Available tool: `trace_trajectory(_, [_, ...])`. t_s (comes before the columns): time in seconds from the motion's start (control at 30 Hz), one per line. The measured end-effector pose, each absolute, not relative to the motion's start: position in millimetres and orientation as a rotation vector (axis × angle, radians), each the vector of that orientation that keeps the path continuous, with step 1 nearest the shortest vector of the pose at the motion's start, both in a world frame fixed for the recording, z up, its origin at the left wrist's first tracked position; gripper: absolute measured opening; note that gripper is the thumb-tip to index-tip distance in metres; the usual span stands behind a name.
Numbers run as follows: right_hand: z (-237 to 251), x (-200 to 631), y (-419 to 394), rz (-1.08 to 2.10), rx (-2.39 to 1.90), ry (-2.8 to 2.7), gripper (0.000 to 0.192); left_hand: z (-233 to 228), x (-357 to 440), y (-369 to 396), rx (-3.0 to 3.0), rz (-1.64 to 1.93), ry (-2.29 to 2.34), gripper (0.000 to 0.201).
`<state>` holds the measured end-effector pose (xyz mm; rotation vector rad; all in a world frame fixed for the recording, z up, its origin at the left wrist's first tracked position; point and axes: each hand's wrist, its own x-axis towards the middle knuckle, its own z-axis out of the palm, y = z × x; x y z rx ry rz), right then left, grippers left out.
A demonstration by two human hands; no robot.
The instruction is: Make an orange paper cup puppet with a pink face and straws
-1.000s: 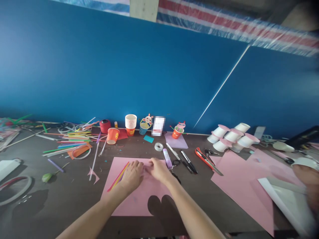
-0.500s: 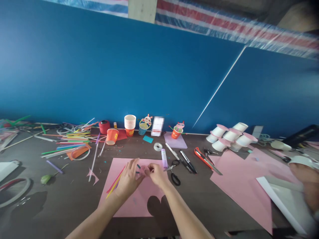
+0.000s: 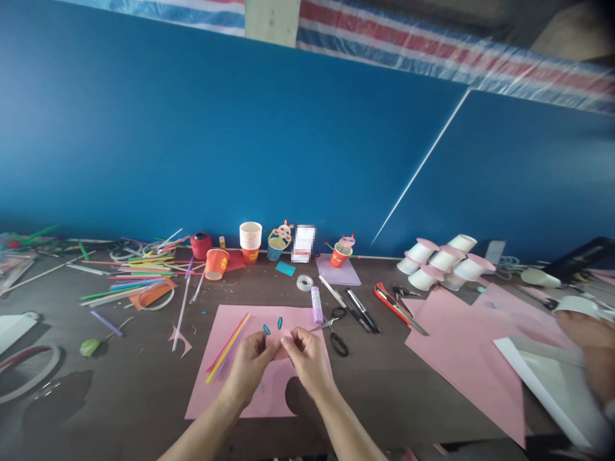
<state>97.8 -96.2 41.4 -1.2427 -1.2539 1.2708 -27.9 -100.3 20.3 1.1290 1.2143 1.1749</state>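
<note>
The left hand (image 3: 250, 365) and the right hand (image 3: 307, 358) meet just above the near middle of the dark worktop (image 3: 120, 384), fingertips pinched together on a small pink paper cut-out (image 3: 278, 341) held between them, just over the large pink paper sheet (image 3: 240, 384) lying flat below. The little piece looks thin, light and floppy, likely to crease or tear under a hard squeeze, so its edges seem the sensible place to pinch it, lightly, with both hands as now. Two small teal oval paper bits (image 3: 273, 326) lie on the sheet just beyond the fingers, loose and easy to brush away. A bundle of thin coloured plastic straws (image 3: 228, 346) lies slantwise across the sheet's left part, near the left hand. To the right of the sheet lie black-handled scissors (image 3: 336, 336) and a pale purple glue stick (image 3: 316, 304), close enough to be knocked by the right wrist. Farther right are an orange utility knife (image 3: 396, 307), another spread of pink paper (image 3: 461, 346), and at the frame edge another person's hand (image 3: 590, 346), blurred. Farther back stand a roll of clear tape (image 3: 304, 282), an orange paper cup (image 3: 216, 262), a stack of white paper cups (image 3: 250, 240) and a heap of toppled white cups (image 3: 442, 262), all against the blue wall (image 3: 240, 141).
</note>
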Motion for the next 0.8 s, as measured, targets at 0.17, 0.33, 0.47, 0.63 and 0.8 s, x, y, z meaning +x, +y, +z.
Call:
trace_trajectory(0.17, [39.7,99.7,-98.9,1.305,-1.255,-1.323,0.031,21.9,-32.0,-104.9,1.082,1.167,1.185,0.030])
trace_trajectory(0.33, [36.5,100.2,-101.5,1.198,-1.268,-1.414,0.030,28.9,-31.8,-111.8,0.925,1.101,1.105,0.029])
trace_trajectory(0.47, [37.1,95.7,-106.2,1.122,-1.283,-1.383,0.030,35.0,-30.0,-114.9,0.830,1.051,1.031,0.027])
trace_trajectory(0.63, [42.5,93.1,-111.8,1.088,-1.300,-1.394,0.032,30.5,-31.4,-115.3,0.926,1.133,1.090,0.027])
trace_trajectory(0.8, [48.1,93.3,-111.8,1.085,-1.313,-1.462,0.031,29.1,-31.7,-116.6,0.960,1.167,1.124,0.028])
